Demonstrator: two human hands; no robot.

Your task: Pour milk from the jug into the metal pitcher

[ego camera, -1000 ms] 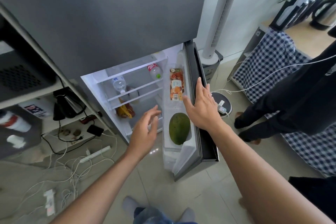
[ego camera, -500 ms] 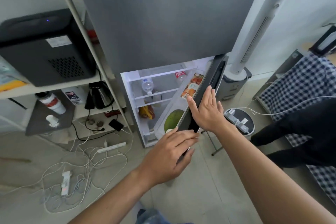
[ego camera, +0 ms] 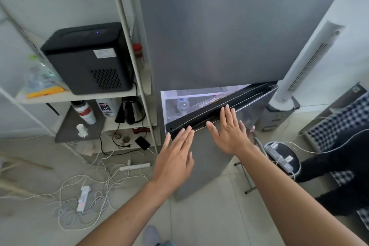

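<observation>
No milk jug or metal pitcher shows in the head view. A grey fridge stands ahead, and its lower door (ego camera: 201,168) is almost closed, leaving a narrow lit gap at the top. A plastic bottle (ego camera: 182,104) shows through that gap. My left hand (ego camera: 175,158) lies flat on the door's front near its top left corner, fingers spread, holding nothing. My right hand (ego camera: 229,132) also rests flat against the door, fingertips touching the dark top edge (ego camera: 223,104).
A white shelf rack (ego camera: 127,50) left of the fridge holds a black appliance (ego camera: 89,58), a kettle (ego camera: 131,112) and bottles. Cables and power strips (ego camera: 83,195) lie on the floor. A tower fan (ego camera: 303,68) stands right; a person in black (ego camera: 339,162) is at far right.
The lower fridge door has swung from wide open to nearly closed. Both hands moved onto its front, the left from reaching inside. The view shifted up and left.
</observation>
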